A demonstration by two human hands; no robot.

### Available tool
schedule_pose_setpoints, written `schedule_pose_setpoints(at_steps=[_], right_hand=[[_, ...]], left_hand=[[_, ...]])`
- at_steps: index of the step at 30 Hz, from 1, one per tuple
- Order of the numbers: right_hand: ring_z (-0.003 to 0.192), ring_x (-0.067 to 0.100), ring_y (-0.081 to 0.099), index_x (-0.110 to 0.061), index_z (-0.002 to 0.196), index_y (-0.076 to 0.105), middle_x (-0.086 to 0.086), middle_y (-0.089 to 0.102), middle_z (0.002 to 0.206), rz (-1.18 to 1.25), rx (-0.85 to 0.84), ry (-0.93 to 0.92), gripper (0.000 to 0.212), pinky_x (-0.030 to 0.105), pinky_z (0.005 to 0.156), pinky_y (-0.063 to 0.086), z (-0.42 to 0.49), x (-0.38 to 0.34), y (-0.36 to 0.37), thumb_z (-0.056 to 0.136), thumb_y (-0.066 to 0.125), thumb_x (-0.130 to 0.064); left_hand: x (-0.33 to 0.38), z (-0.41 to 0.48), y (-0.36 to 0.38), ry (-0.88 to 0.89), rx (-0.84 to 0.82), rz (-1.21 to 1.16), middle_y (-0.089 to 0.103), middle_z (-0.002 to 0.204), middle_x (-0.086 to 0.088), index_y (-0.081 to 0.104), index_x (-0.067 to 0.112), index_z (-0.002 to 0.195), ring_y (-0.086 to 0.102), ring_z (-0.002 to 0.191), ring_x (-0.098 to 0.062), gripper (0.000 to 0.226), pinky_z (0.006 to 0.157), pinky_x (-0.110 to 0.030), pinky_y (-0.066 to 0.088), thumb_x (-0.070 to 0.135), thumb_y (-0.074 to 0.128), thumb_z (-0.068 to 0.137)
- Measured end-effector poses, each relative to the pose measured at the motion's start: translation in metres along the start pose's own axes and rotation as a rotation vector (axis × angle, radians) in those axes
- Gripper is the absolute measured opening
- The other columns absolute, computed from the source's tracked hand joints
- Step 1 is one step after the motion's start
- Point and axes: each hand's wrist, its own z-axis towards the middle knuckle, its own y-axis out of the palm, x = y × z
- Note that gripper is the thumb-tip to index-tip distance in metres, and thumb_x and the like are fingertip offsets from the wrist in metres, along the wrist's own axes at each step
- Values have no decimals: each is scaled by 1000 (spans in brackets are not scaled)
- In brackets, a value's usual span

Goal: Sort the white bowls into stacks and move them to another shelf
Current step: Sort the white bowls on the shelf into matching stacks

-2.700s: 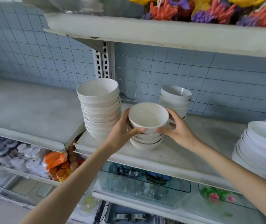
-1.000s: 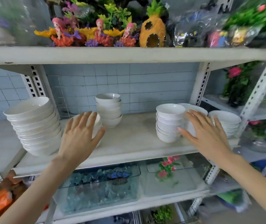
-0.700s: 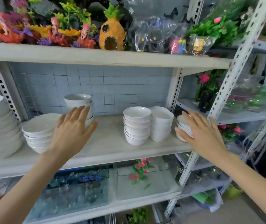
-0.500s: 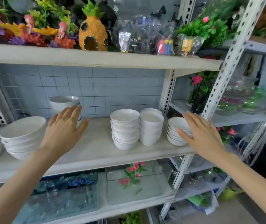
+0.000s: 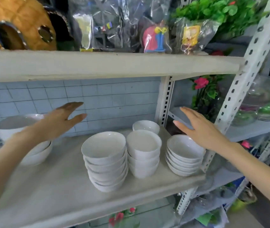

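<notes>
White bowl stacks, leftmost stack blurred behind spread left hand; right hand spread too

plain white ceramic bowls, no pattern; off-white shelf board; pale blue square-tile wall, dark grid lines; orange pineapple-shaped ornament, diamond crosshatch, dark holes; white metal upright post, rows of punched holes; pink fabric flower
</notes>
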Motion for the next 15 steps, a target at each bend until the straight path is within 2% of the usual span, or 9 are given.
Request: schedule_pose_setpoints(at_steps=[2,5,7,9,10,11,13,14,15], right_hand=[[142,15,22,-21,149,18,-2,22,156,44,-36,13,87,36,115,23,20,9,3,77,27,-69],[140,15,24,-22,149,20,-3,25,154,170,-102,34,79,28,111,21,46,23,12,81,36,-60],[140,12,24,-22,149,18,-7,22,154,283,-203,87,83,22,107,20,62,30,22,79,42,-60],[137,10,28,-22,149,16,-7,18,155,384,-314,119,93,20,104,24,76,37,35,72,50,-62],[135,10,32,-22,149,15,-7,17,156,410,-372,140,95,18,103,28,84,41,43,72,54,-62],[131,8,36,-22,149,15,-8,20,154,428,-436,150,92,14,99,32,91,45,49,75,58,-57],[116,3,43,-23,144,21,-11,34,138,464,-531,144,76,0,82,36,104,50,63,83,64,-40],[112,3,43,-23,141,24,-11,37,130,446,-557,129,72,-3,76,36,110,51,70,84,66,-36],[113,5,44,-22,140,26,-13,38,124,412,-584,111,72,-2,76,36,115,50,77,83,68,-34]], left_hand=[[2,26,4,13,-85,-63,33,151,6,31,36,144,42,126,-17,59,104,-29,27,54,42,89],[7,60,16,27,-182,-209,44,138,14,36,54,130,48,116,-10,60,100,-29,37,78,44,75],[13,79,31,29,-267,-301,49,130,21,40,54,122,49,119,-4,57,92,-22,40,76,53,71],[20,95,50,59,-346,-384,52,128,22,45,48,123,51,117,3,70,92,-18,40,78,60,62],[23,105,62,56,-388,-399,53,129,21,45,44,126,52,116,3,72,95,-19,41,74,63,62],[25,114,75,48,-429,-399,52,130,17,44,38,130,52,117,-1,68,98,-21,41,61,66,70],[28,131,99,38,-503,-346,48,135,8,37,25,140,48,126,-10,63,98,-19,37,32,66,85],[31,140,110,39,-534,-311,45,139,6,32,22,144,46,129,-13,66,98,-18,35,26,65,86],[32,148,120,39,-569,-290,41,143,4,27,20,146,44,131,-14,72,101,-19,33,25,67,86]])
